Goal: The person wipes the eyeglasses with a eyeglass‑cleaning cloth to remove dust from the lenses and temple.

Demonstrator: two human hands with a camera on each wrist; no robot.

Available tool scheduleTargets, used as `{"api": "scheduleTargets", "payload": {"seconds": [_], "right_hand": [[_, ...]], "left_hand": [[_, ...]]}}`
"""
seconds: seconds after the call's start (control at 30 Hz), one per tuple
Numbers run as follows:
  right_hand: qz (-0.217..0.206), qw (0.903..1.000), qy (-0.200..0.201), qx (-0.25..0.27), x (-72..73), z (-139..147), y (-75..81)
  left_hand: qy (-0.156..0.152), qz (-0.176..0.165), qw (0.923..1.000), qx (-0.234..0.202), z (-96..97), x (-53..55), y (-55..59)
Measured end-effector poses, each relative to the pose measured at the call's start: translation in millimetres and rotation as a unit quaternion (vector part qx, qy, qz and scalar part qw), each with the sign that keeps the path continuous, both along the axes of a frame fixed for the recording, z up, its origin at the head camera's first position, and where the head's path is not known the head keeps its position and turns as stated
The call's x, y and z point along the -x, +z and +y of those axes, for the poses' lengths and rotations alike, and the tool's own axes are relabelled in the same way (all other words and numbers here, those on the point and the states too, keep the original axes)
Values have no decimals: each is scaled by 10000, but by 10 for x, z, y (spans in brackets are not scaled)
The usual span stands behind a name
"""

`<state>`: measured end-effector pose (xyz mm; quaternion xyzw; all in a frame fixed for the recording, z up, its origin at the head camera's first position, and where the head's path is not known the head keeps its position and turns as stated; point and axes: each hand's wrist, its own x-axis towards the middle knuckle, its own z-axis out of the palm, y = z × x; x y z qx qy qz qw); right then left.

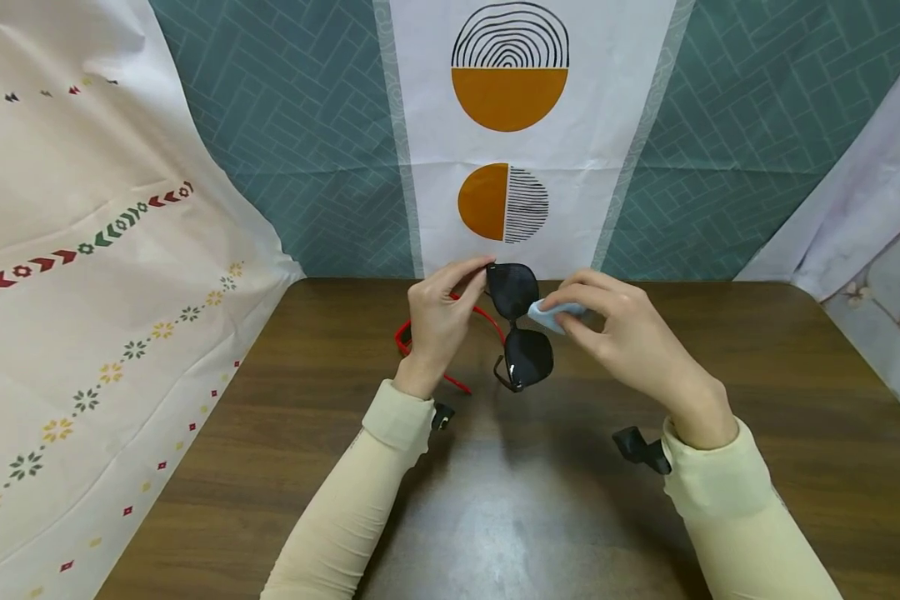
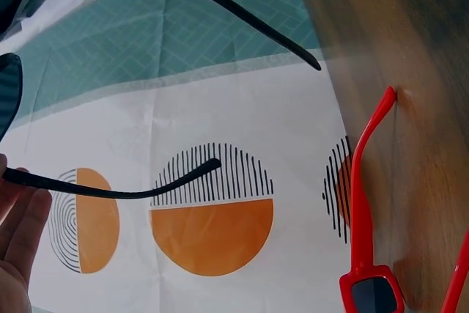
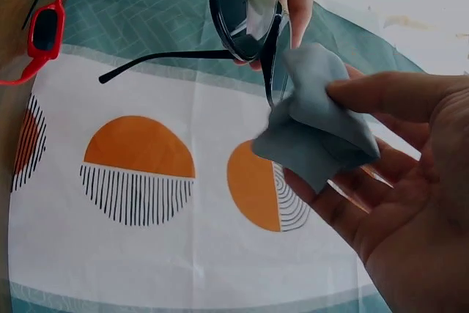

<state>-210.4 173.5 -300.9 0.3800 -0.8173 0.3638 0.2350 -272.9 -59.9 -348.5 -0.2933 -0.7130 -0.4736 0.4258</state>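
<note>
Black sunglasses [image 1: 528, 357] hang above the table, their two dark lenses one over the other in the head view. My left hand [image 1: 441, 312] pinches them at the upper end, near the hinge. Both temples stand out unfolded in the left wrist view, one temple [image 2: 249, 16] reaching toward the table side. Between the thumb and fingers of my right hand [image 1: 618, 329] is a folded light-blue cloth [image 3: 315, 119]. The cloth's edge lies right beside the upper lens in the head view. Red-framed sunglasses [image 2: 361, 232] rest on the table behind my left hand, partly hidden by it.
The brown wooden table [image 1: 307, 433] ends at a hanging cloth [image 1: 330, 167] with orange half-circle prints. A cream patterned fabric [image 1: 120, 333] drapes along the left side, and a pale floral fabric [image 1: 892, 283] hangs at the right.
</note>
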Motion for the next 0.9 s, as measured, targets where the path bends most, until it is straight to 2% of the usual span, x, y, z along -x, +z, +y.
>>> {"api": "scheduleTargets", "payload": {"seconds": [0.13,0.3,0.47,0.67,0.8,0.9], "right_hand": [[291,9995,11,129,-3,-49,-5],[638,9977,199,-112,-36,-181,-44],[588,9971,26,-475,-49,-249,-80],[427,9965,-378,-620,-49,-143,-50],[513,9955,-581,-548,-52,-79,-20],[642,9963,-456,-349,-56,-95,-21]], "left_hand": [[70,-42,10000,30,-6,-10,-4],[95,-77,9999,87,-12,-20,-8],[33,-47,10000,40,-12,-15,-23],[-41,-20,10000,-81,-5,-12,-23],[18,17,9999,-110,-2,-14,-10],[77,25,9999,-72,-2,-17,-10]]}}
